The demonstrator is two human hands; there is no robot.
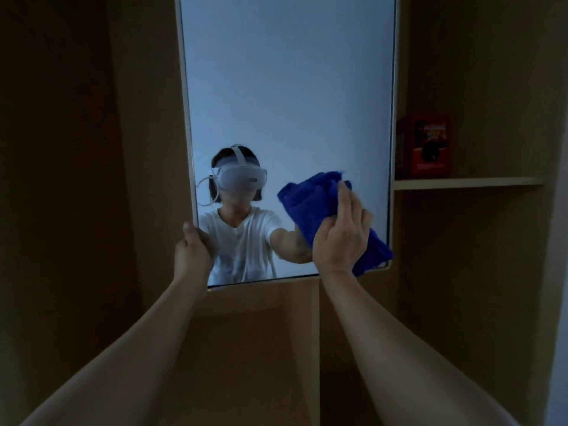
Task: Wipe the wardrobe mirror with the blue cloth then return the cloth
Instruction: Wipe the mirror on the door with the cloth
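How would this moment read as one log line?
step: wiping | right hand: presses blue cloth on mirror | left hand: grips mirror edge

Both your arms reach forward and up, bare to the elbow. Your left hand [193, 250] is raised with its fingers curled around the mirror's [289, 87] left edge, thumb up along the frame. Your right hand [342, 232] is higher and to the right, back toward you, fingers pressing the blue cloth [307, 199] against the glass.
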